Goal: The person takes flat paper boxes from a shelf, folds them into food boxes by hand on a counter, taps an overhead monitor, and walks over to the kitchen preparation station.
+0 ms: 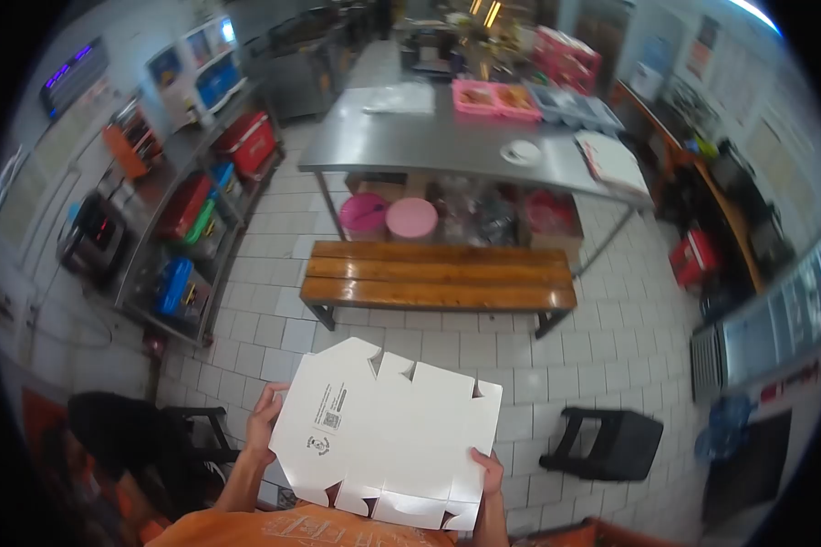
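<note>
A flat, unfolded white cardboard box (pixel 401 428) with cut flaps and small black print lies across the front of my body. Its left edge is gripped by my left hand (pixel 263 421), with the fingers partly behind the card. On the right side my right hand (pixel 489 472) pinches the card near its edge, the thumb on top. The sheet is tilted, its lower edge close to my orange shirt (pixel 310 527).
A wooden bench (pixel 438 278) stands ahead, before a steel table (pixel 401 141) bearing pink trays (pixel 495 98) and a stack of white card (pixel 608 160). A black stool (pixel 607 444) is at right. Steel shelving (pixel 141 273) lines the left. A person in dark clothing (pixel 123 438) is at lower left.
</note>
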{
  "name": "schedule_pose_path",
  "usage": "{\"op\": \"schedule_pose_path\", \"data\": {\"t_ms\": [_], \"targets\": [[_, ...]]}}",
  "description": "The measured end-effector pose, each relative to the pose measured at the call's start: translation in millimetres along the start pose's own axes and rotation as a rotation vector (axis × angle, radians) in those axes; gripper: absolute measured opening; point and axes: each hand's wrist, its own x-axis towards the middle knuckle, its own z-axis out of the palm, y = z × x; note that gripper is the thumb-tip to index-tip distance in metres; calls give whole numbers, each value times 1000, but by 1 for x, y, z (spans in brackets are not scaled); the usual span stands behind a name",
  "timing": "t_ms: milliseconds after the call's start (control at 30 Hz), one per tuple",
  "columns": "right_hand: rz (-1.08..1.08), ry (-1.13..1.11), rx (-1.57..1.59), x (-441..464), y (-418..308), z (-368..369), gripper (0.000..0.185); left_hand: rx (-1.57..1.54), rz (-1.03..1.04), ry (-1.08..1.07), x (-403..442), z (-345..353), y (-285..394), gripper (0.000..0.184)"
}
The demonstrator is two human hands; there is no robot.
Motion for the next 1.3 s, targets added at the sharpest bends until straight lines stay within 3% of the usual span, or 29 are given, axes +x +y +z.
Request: {"op": "schedule_pose_path", "data": {"t_ms": [67,167,267,300,433,533,633,700,767,833,967,1033,1067,1200,1267,1300], "targets": [[18,-61,-59,26,-7,23,53,-41,116,76,1,-32,-6,11],[53,-177,-44,100,-8,58,52,-43,276,255,16,-61,-8,4],[170,-265,-61,182,1,94,50,-127,483,347,35,-74,11,6],[247,-268,-104,219,10,127,49,-147,458,372,52,-87,43,6],[369,-317,-356,321,47,187,53,80,574,425,92,-118,111,10],[467,-330,-169,348,41,200,55,255,542,439,100,-96,136,22],[394,-281,-133,380,33,233,51,426,515,535,145,-119,141,31],[358,-295,-272,420,30,243,57,386,573,590,182,-134,145,41],[352,-318,-299,460,28,255,58,351,490,585,216,-149,158,44],[255,-296,-452,492,34,287,57,317,539,585,259,-166,183,45],[114,-259,-387,567,44,372,52,250,476,455,358,-208,243,47],[136,-220,-386,603,39,398,52,273,419,481,400,-221,277,45],[153,-204,-406,618,37,412,51,143,470,432,424,-231,292,33],[55,-183,-371,658,28,482,53,158,597,380,506,-247,380,20],[-26,-219,-276,677,17,509,55,-193,500,298,540,-239,419,17],[-35,-222,-281,685,15,521,55,-200,506,292,560,-246,427,17]]}}
